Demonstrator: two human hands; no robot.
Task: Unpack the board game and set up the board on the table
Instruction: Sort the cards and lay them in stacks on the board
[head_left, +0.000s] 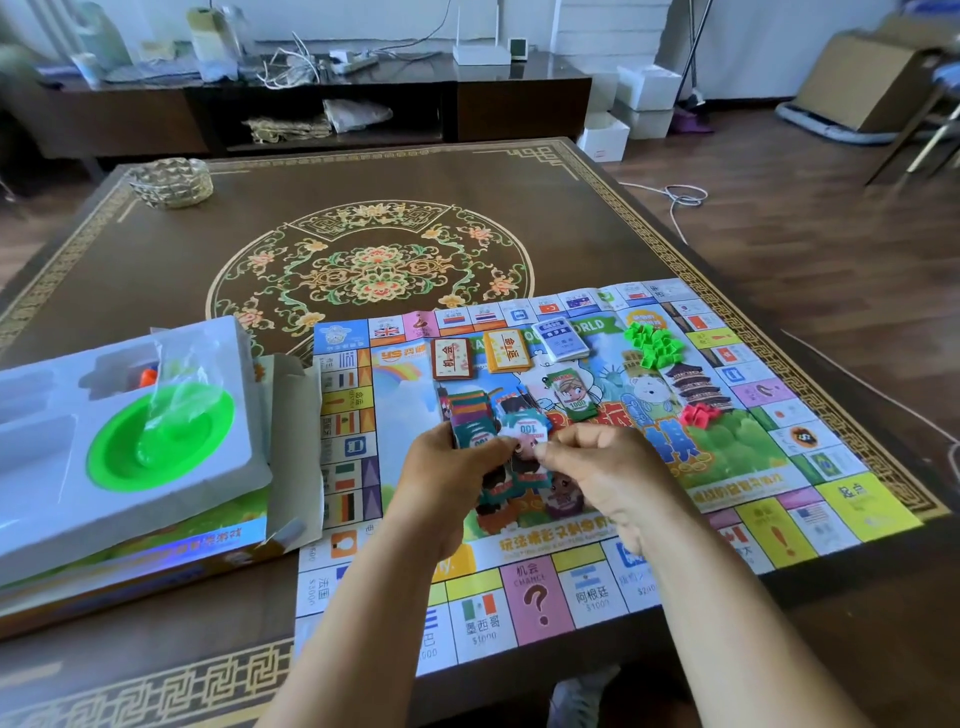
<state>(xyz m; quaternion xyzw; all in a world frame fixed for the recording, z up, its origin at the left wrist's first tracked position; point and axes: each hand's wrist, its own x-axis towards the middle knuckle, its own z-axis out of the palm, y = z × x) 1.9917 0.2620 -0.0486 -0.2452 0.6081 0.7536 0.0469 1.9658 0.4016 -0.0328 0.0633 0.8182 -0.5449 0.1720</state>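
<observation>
Both forearms extended forward, bare. Left hand (447, 473) and right hand (597, 470) meet, fingers curled, pinching.

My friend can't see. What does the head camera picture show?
Two hands, left hand and right hand, hold a stack of play money over a colourful game board spread on a dark patterned table. Card decks and green houses sit on the board; the white box tray lies left.

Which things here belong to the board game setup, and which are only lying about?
Belongs to the job:
- game board
- play money in both hands
- three card decks
- green houses
- white box tray

Lying about:
- gold dish
- router
- floor cable
</observation>
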